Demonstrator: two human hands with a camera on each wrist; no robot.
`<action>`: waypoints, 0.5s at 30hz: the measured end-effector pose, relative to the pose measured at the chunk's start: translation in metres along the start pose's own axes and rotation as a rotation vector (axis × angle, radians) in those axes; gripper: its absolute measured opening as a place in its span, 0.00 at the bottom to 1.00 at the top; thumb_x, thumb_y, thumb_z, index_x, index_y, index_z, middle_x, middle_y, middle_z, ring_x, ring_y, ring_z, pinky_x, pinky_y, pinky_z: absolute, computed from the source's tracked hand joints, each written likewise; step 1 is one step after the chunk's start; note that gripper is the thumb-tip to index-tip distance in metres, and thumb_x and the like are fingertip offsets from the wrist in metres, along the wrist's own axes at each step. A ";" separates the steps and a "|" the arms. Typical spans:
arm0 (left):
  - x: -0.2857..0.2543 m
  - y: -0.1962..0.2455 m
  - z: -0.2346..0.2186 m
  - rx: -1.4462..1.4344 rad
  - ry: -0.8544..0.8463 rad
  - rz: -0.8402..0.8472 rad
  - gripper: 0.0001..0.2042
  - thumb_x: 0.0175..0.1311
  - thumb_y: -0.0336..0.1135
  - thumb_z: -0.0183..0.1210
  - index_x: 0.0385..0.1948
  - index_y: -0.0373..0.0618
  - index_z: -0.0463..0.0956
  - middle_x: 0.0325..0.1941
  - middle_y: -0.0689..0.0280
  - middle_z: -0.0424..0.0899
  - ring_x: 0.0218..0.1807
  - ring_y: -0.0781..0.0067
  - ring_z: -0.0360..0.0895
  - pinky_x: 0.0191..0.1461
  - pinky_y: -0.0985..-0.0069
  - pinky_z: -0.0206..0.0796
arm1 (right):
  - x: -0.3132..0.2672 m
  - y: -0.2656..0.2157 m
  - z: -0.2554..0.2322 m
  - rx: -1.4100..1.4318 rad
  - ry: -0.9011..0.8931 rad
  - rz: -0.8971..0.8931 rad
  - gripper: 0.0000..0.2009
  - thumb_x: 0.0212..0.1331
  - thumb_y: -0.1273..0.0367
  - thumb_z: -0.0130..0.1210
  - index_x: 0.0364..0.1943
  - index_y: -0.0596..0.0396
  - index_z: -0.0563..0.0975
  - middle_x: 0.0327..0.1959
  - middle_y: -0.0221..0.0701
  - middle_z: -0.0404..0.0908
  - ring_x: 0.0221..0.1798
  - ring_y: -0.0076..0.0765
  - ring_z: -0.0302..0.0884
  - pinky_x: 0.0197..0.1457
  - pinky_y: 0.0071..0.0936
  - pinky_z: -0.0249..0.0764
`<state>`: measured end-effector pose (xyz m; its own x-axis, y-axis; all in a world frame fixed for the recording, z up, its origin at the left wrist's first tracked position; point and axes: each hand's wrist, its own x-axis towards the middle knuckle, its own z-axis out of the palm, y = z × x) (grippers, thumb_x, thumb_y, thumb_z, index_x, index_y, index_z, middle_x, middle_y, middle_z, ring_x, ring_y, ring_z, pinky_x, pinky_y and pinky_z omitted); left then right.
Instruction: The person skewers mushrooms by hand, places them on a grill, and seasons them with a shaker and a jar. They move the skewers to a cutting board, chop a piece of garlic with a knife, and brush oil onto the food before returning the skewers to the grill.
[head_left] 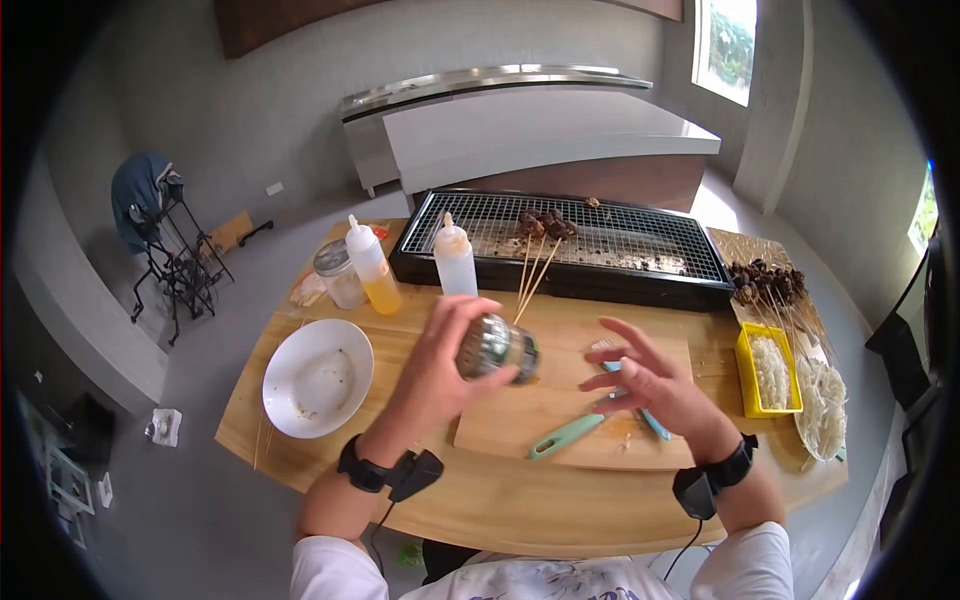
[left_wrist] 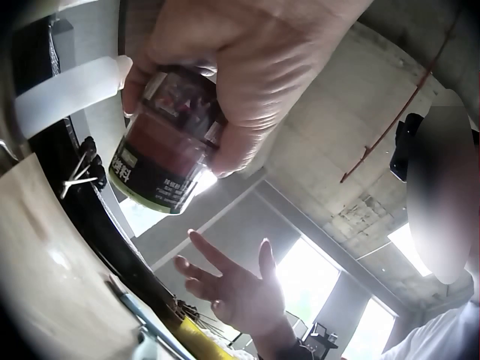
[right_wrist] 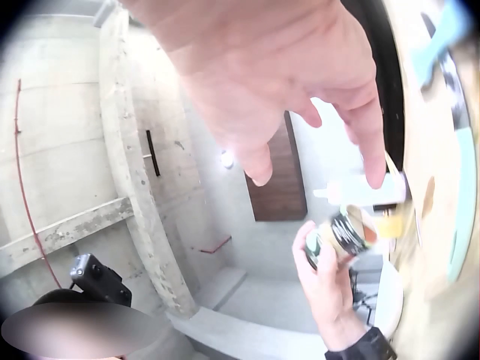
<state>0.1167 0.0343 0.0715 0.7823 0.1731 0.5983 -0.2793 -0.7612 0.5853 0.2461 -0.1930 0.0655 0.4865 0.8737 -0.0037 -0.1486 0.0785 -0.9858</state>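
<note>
My left hand grips a seasoning jar with a dark printed label and holds it tilted on its side over the cutting board. In the left wrist view, the thumb and fingers curl round one end of the jar, and reddish-brown contents show through its wall. My right hand hovers above the board's right half, fingers spread and holding nothing. Beneath it lie a knife with a mint-green handle and a blue-handled tool. Meat skewers rest on the grill beyond, their sticks pointing toward the jar.
A long black grill spans the table's back. To the left stand two squeeze bottles, a clear jar and a white bowl. At right are a yellow basket, white noodle-like strands and more dark skewers.
</note>
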 end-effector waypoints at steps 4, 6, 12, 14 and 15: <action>0.002 0.029 0.020 -0.191 -0.055 0.266 0.30 0.41 0.33 0.68 0.49 0.46 0.65 0.49 0.58 0.65 0.54 0.57 0.66 0.53 0.69 0.63 | 0.026 0.013 0.018 0.276 -0.258 0.061 0.29 0.61 0.56 0.48 0.61 0.56 0.55 0.52 0.41 0.68 0.51 0.40 0.73 0.43 0.34 0.79; 0.003 0.027 0.026 -0.179 -0.053 0.315 0.31 0.41 0.33 0.68 0.52 0.47 0.63 0.52 0.58 0.63 0.54 0.57 0.65 0.53 0.68 0.63 | 0.029 0.017 0.017 0.431 -0.384 0.108 0.28 0.61 0.56 0.47 0.61 0.56 0.57 0.51 0.41 0.70 0.51 0.39 0.73 0.41 0.33 0.80; 0.005 0.021 0.018 -0.060 0.040 0.316 0.38 0.45 0.34 0.67 0.61 0.49 0.57 0.62 0.55 0.53 0.57 0.55 0.63 0.55 0.68 0.62 | 0.037 -0.015 0.017 0.321 0.029 -0.149 0.25 0.61 0.53 0.44 0.58 0.52 0.62 0.45 0.36 0.75 0.38 0.29 0.76 0.29 0.20 0.78; -0.004 0.020 0.001 -0.007 0.050 0.232 0.35 0.47 0.33 0.65 0.60 0.46 0.57 0.61 0.55 0.54 0.58 0.56 0.63 0.56 0.68 0.62 | 0.057 -0.028 -0.013 0.177 0.115 -0.355 0.24 0.60 0.55 0.46 0.56 0.52 0.62 0.44 0.36 0.74 0.39 0.30 0.76 0.29 0.20 0.78; -0.011 0.018 -0.004 0.041 0.042 0.191 0.33 0.48 0.31 0.64 0.59 0.44 0.58 0.59 0.55 0.58 0.56 0.56 0.64 0.56 0.67 0.62 | 0.069 -0.039 -0.026 0.074 0.159 -0.473 0.22 0.58 0.60 0.51 0.53 0.53 0.63 0.43 0.36 0.74 0.39 0.32 0.77 0.29 0.23 0.79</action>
<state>0.1003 0.0216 0.0774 0.6928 0.0483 0.7195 -0.3970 -0.8074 0.4365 0.3081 -0.1483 0.0992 0.6396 0.6506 0.4094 0.0624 0.4869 -0.8712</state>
